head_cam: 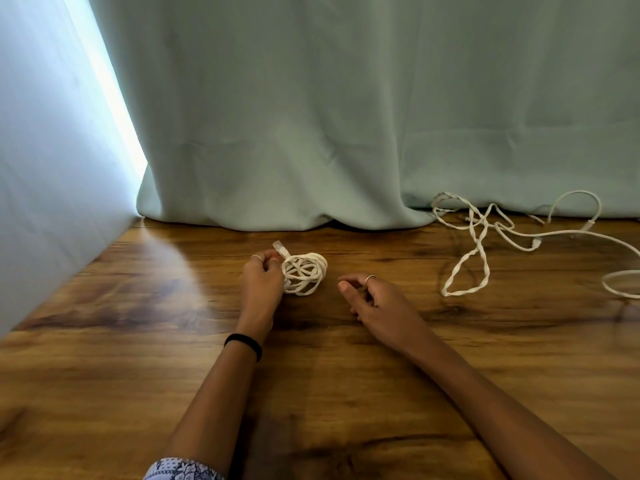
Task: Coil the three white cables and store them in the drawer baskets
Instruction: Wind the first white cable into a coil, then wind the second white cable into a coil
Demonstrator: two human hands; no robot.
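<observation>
Nearest me, a patterned sleeve point(183, 470) shows at the bottom edge, cut off by the frame, with both bare forearms reaching forward over the wooden floor point(104, 358). I see the left hand point(262, 277) closed around one side of a small coiled cable point(304, 273), fingers curled in; the clear plug point(281, 248) sticks up just past the fingertips. A black band point(243, 344) sits on that wrist. The right hand point(372, 297) is half open and holds nothing, hovering or resting just right of the coil; I cannot tell which. How the left fingers pinch the coil is hidden behind the hand. Loose cables point(485, 237) lie tangled well to the right, against the curtain point(346, 116), running off the right edge.
</observation>
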